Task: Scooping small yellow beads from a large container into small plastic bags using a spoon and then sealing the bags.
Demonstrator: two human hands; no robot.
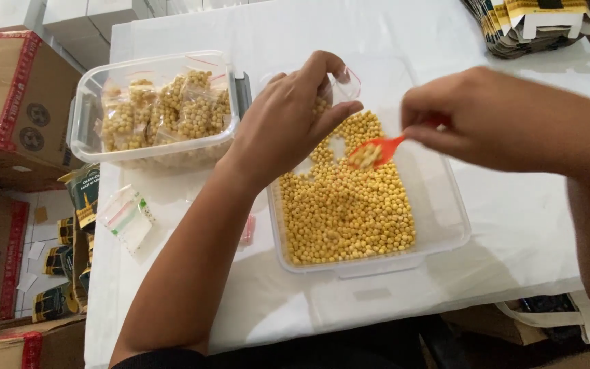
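Head view, right hand (493, 119) fingers pinching orange spoon (375, 152), bowl pointing left, handle right.

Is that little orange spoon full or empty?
Full: the orange spoon, held by the right hand, carries a heap of yellow beans above the clear tub.

We see our right hand (493, 119) blurred, its fingers hiding the orange spoon's (377, 152) handle; our left hand (288, 123) covers most of the small clear bag (341, 85); the flat carton stack (534, 20) at the surface's far right corner is cut off
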